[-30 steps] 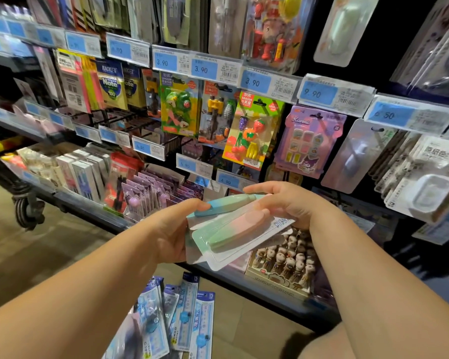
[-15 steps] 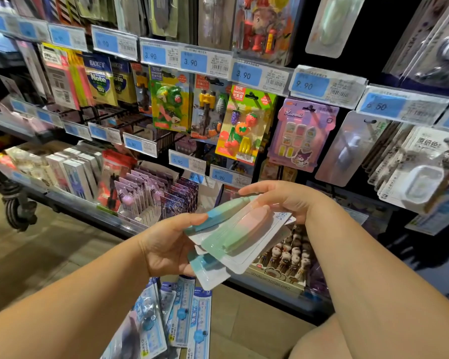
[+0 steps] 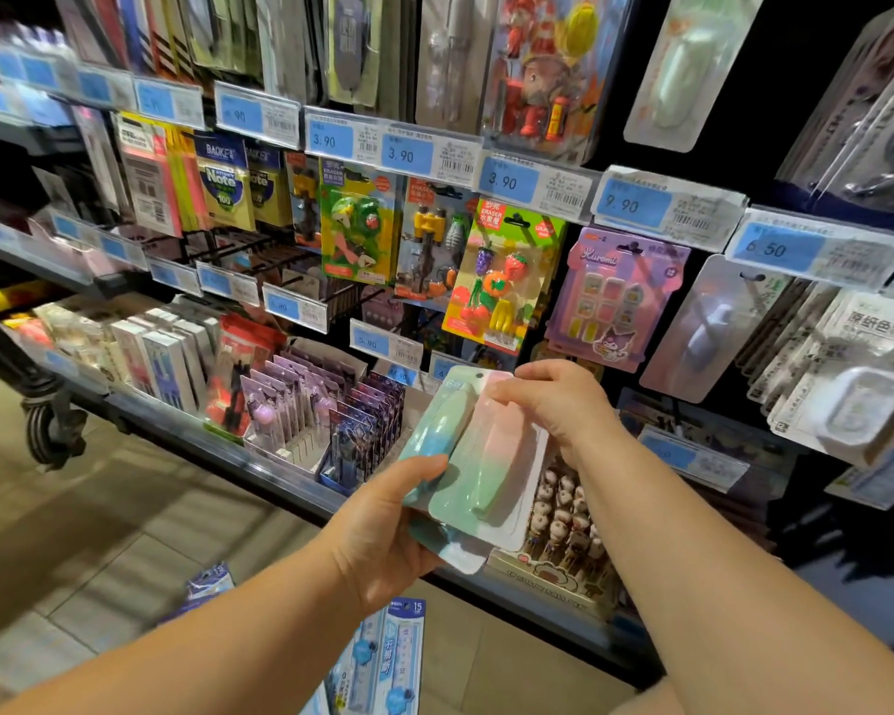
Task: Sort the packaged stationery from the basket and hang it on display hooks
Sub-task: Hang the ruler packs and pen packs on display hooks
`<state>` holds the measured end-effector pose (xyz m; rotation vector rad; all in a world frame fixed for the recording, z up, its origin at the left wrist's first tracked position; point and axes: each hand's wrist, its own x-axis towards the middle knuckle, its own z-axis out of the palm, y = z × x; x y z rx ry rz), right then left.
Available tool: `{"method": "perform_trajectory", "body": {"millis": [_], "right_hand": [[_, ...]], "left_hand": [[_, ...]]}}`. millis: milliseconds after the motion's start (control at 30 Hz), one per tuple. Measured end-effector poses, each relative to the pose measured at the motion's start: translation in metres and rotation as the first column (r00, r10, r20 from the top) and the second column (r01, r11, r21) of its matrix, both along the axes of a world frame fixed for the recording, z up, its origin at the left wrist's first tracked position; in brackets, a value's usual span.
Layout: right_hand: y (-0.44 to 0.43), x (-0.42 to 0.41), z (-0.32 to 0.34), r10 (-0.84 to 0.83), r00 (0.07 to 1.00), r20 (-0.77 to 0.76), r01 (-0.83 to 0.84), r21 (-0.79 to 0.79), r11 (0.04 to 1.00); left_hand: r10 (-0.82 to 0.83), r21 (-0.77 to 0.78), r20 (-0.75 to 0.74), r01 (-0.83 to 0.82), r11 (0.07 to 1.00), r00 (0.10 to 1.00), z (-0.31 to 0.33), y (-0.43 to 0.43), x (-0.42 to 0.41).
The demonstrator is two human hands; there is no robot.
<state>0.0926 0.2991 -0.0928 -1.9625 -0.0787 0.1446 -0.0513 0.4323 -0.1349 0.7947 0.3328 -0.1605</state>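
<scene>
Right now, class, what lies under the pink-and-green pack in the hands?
Under the pink-and-green pack, a teal pack juts out left and a pale card corner below; the rest of the stack is covered.

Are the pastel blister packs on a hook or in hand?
In hand, not hung: left hand grips the pastel blister packs low, right hand holds their top.

A long dark metal shelf (image 3: pixel 218 448) is carrying slim white boxes (image 3: pixel 166 361) standing upright at its left, rows of purple carded packs (image 3: pixel 300 405) standing just beside them, and a pale cardboard box of small figure-topped pens (image 3: pixel 563 528) further right. Above it, black wire hooks (image 3: pixel 251 247) are jutting forward. A yellow fruit-eraser card (image 3: pixel 496 286) and a lilac blister card (image 3: pixel 618 296) are hanging side by side under blue price labels (image 3: pixel 403 154).
</scene>
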Motion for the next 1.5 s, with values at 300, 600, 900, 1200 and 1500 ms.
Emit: {"method": "perform_trajectory", "body": {"millis": [300,600,900,1200,1500], "right_hand": [[0.019,-0.022,0.008,-0.125,0.963,0.24,0.128,0.002,0.992],[0.023,-0.026,0.001,-0.181,0.941,0.285,0.193,-0.015,0.981],[0.027,-0.034,-0.007,0.009,0.963,0.269,-0.016,0.027,0.999],[0.025,-0.059,0.014,0.325,0.918,0.227,-0.337,0.016,0.941],[0.017,-0.062,0.015,0.263,0.9,0.348,-0.321,0.121,0.939]], "left_hand": [[0.123,-0.007,0.079,-0.123,0.992,0.989,0.014,-0.02,-0.005],[0.212,0.03,0.02,-0.213,0.977,0.977,0.012,-0.024,-0.006],[0.269,0.069,0.016,-0.269,0.961,0.963,0.011,-0.018,-0.001],[0.326,0.086,0.146,-0.34,0.936,0.934,0.022,-0.005,0.01],[0.3,0.083,0.207,-0.322,0.943,0.931,0.04,-0.005,0.007]]}}
